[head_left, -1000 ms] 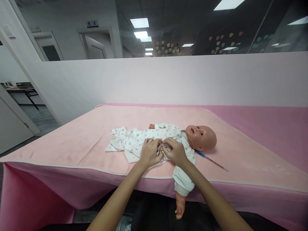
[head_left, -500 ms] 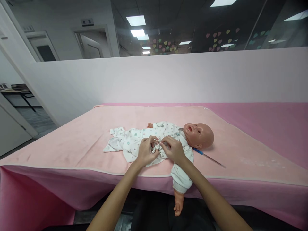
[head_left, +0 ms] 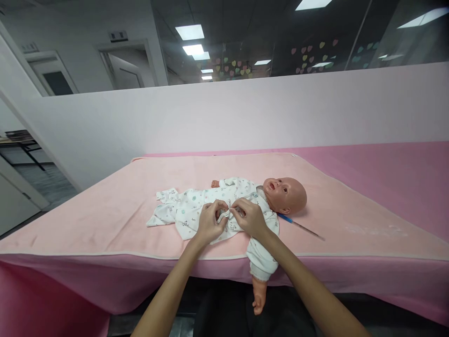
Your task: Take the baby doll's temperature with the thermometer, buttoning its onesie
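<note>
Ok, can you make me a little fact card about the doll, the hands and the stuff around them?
Doll: on its back, head toward the picture's right
Clothes: white with small prints
Left hand: pinching the clothes at the doll's front
Right hand: pinching the clothes beside the left hand
Near arm: the doll's, hanging past the mat's edge
Stick: near the doll's head, blue at one end
Mat: peach, under the doll

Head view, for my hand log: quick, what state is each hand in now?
Left hand: closed, pinching a fold of the white printed garment on the doll.
Right hand: closed, fingertips pinching the same garment.
</note>
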Available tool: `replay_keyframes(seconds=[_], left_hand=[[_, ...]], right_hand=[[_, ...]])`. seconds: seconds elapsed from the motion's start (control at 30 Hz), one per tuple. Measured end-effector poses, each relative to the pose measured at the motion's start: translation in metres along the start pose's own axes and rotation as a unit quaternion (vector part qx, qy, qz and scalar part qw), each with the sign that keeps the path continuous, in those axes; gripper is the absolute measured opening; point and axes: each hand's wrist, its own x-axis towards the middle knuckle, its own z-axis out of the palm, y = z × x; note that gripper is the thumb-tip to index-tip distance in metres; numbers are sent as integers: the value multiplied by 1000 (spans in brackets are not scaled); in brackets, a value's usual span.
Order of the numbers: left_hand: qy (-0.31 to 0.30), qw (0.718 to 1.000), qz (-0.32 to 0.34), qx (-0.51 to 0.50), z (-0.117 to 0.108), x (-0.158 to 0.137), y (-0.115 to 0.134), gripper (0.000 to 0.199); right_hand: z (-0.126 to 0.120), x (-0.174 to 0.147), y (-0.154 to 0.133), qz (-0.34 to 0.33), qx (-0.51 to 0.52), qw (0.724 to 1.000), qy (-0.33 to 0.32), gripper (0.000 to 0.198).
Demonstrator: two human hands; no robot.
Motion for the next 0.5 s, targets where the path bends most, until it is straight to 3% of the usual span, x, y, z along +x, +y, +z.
replay_keyframes(seconds=[0.5], left_hand=[[35, 999, -17, 33, 5, -2, -2, 12]], right_hand=[[1, 2, 2, 16, 23, 999, 30, 11]])
